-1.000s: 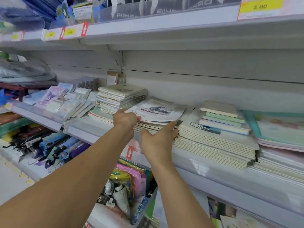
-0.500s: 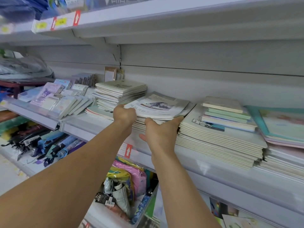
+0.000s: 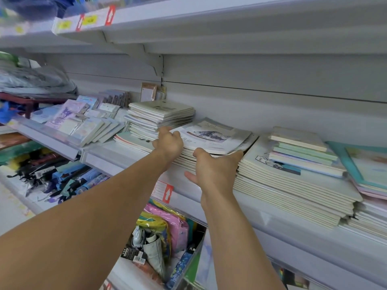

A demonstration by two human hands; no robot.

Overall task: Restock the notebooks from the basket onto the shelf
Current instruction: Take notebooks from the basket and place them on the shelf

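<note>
I see both of my hands up at the middle notebook stack (image 3: 211,141) on the white shelf (image 3: 293,237). That stack, my landmark, lies flat on the shelf with its top cover showing a grey printed picture, and it sits a little skewed. My left hand (image 3: 168,142) grips the stack's near left corner, fingers (image 3: 165,130) curled over the top cover. My right hand (image 3: 213,170) is at the stack's front edge, fingers stretched out straight along it toward the right corner, thumb spread below; they press rather than clasp. Just left of the stack, touching it, stands a taller pile of cream notebooks (image 3: 161,115). Just right of it is a broad, thick pile of cream notebooks (image 3: 289,189) with smaller pastel pads (image 3: 301,149) on top. Below the stack, a red arrow tag (image 3: 168,193) is fixed to the shelf's front rail. No basket is in view.
</note>
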